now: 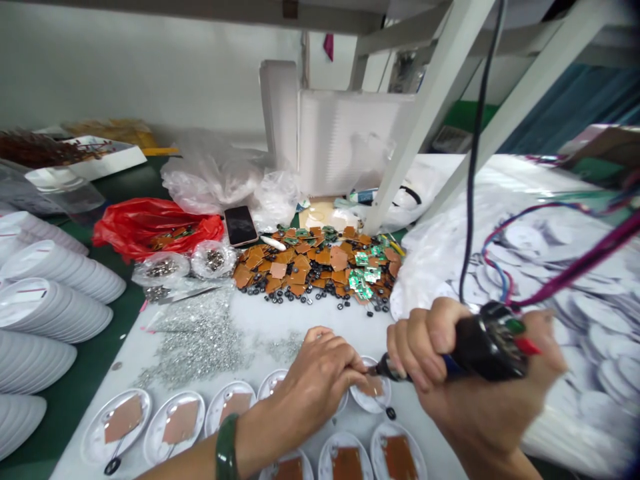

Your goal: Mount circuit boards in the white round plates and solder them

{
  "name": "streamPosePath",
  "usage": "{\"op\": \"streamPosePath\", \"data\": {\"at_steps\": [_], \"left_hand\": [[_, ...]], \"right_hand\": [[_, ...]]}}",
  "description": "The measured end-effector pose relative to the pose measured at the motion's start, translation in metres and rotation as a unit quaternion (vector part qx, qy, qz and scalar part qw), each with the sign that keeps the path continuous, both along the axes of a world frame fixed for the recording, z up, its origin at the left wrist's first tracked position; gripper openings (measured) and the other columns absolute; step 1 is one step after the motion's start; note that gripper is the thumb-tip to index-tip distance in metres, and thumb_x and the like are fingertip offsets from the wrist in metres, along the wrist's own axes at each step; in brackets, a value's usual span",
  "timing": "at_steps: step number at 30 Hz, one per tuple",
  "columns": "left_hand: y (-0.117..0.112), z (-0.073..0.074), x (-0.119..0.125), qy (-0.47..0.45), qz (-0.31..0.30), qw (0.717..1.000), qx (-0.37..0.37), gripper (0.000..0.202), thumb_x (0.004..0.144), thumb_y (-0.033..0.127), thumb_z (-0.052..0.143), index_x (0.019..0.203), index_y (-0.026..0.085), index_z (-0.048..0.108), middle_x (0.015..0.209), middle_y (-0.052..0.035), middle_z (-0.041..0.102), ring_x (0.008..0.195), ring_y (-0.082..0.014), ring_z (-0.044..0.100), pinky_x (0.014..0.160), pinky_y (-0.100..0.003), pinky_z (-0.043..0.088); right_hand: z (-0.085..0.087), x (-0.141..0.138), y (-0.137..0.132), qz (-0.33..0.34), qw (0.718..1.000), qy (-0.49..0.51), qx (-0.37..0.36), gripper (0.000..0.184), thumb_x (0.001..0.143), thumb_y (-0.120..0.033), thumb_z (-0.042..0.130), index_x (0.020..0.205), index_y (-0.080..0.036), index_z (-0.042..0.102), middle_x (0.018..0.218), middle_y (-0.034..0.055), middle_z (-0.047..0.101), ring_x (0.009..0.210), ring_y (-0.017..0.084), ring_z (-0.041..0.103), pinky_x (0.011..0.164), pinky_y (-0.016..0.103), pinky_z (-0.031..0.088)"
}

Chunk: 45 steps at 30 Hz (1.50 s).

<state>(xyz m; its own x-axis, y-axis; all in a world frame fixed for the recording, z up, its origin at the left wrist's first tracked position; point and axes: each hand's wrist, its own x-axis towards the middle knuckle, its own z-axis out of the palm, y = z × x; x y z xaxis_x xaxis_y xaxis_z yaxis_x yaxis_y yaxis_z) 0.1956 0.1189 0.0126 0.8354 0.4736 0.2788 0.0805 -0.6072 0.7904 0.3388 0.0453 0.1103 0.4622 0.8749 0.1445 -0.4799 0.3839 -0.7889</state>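
My right hand [450, 373] is wrapped around a black powered screwdriver [480, 350] whose tip points left at a white round disc [371, 395] carrying a small brown circuit board. My left hand [320, 380], a green bangle on its wrist, is pinched with its fingertips on that same disc beside the tool tip. More white discs with brown boards [116, 427] lie in two rows along the near edge of the table.
A pile of brown and green circuit boards [320, 263] with black rings lies behind the hands. Loose silver screws [200, 340] spread to the left. Stacks of white discs [45, 313] stand far left, a phone [241, 225] and red bag [150, 227] behind.
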Motion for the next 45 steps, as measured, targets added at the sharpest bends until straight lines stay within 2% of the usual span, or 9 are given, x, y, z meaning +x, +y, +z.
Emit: {"op": "streamPosePath", "data": {"at_steps": [5,10,19,24,27,29,32,36,45], "left_hand": [[-0.004,-0.002,0.000,0.010,-0.015,1.000,0.004,0.016,0.102,0.016,0.056,0.089,0.022,0.064,0.086,0.0037,0.068,0.083,-0.0149,0.060,0.096,-0.034,0.037],[-0.004,0.004,0.005,0.032,-0.013,0.999,0.035,0.016,0.101,0.017,0.060,0.086,0.021,0.065,0.086,0.0023,0.072,0.081,-0.0161,0.064,0.098,-0.038,0.036],[-0.007,0.003,0.000,0.010,-0.018,0.999,-0.032,0.017,0.100,0.011,0.059,0.090,0.023,0.066,0.090,0.0068,0.074,0.083,-0.0119,0.067,0.107,-0.035,0.033],[-0.014,0.001,0.003,0.059,-0.035,0.995,0.078,0.028,0.105,0.009,0.044,0.098,0.025,0.066,0.093,0.0049,0.076,0.084,-0.0142,0.066,0.095,-0.036,0.038],[-0.024,-0.006,0.005,0.079,-0.029,0.987,0.136,0.020,0.105,0.017,0.049,0.103,0.023,0.068,0.096,0.0004,0.077,0.082,-0.0193,0.062,0.083,-0.039,0.038],[-0.033,-0.013,0.004,0.088,-0.028,0.970,0.223,0.012,0.103,0.022,0.056,0.106,0.020,0.067,0.104,-0.0017,0.077,0.083,-0.0209,0.059,0.078,-0.039,0.036],[-0.041,-0.022,0.000,0.087,-0.029,0.933,0.348,0.017,0.100,0.031,0.064,0.107,0.016,0.068,0.115,-0.0023,0.075,0.086,-0.0207,0.055,0.075,-0.038,0.035],[-0.042,-0.024,-0.003,0.087,-0.032,0.925,0.369,0.015,0.100,0.031,0.066,0.104,0.016,0.069,0.114,-0.0003,0.074,0.085,-0.0193,0.054,0.072,-0.038,0.036],[-0.042,-0.027,-0.006,0.108,-0.043,0.932,0.343,0.014,0.097,0.029,0.070,0.106,0.018,0.068,0.111,0.0009,0.073,0.084,-0.0191,0.053,0.072,-0.041,0.036]], "right_hand": [[0.000,-0.001,0.001,0.008,1.000,0.000,-0.013,0.063,0.086,-0.072,0.052,0.055,-0.019,0.067,0.040,-0.0006,0.048,0.035,0.013,0.047,0.040,0.028,0.041],[0.002,0.002,-0.002,0.006,1.000,-0.005,-0.015,0.062,0.086,-0.072,0.052,0.056,-0.019,0.067,0.041,-0.0006,0.048,0.036,0.014,0.047,0.041,0.029,0.041],[0.004,0.002,-0.007,0.001,1.000,-0.007,-0.019,0.063,0.085,-0.074,0.052,0.056,-0.020,0.067,0.040,-0.0010,0.047,0.035,0.014,0.046,0.040,0.029,0.039],[0.004,0.004,-0.007,0.022,0.999,-0.026,-0.026,0.062,0.085,-0.073,0.053,0.056,-0.020,0.068,0.040,-0.0004,0.048,0.034,0.013,0.045,0.038,0.028,0.039],[-0.005,0.008,-0.009,0.028,0.997,-0.056,-0.046,0.062,0.085,-0.073,0.053,0.058,-0.019,0.070,0.041,0.0012,0.050,0.037,0.014,0.047,0.038,0.027,0.040],[-0.013,0.011,-0.010,0.037,0.995,-0.073,-0.064,0.062,0.086,-0.073,0.052,0.058,-0.019,0.070,0.042,0.0020,0.051,0.038,0.015,0.048,0.038,0.027,0.040],[-0.027,0.013,-0.011,0.049,0.992,-0.088,-0.080,0.061,0.086,-0.072,0.053,0.060,-0.020,0.070,0.042,0.0026,0.053,0.038,0.015,0.047,0.038,0.027,0.038],[-0.037,0.011,-0.011,0.058,0.990,-0.098,-0.082,0.060,0.086,-0.072,0.053,0.061,-0.020,0.069,0.042,0.0028,0.054,0.037,0.015,0.046,0.038,0.027,0.037],[-0.040,0.008,-0.013,0.064,0.989,-0.105,-0.078,0.061,0.087,-0.073,0.049,0.062,-0.021,0.069,0.042,0.0019,0.054,0.037,0.015,0.045,0.039,0.028,0.038]]}}
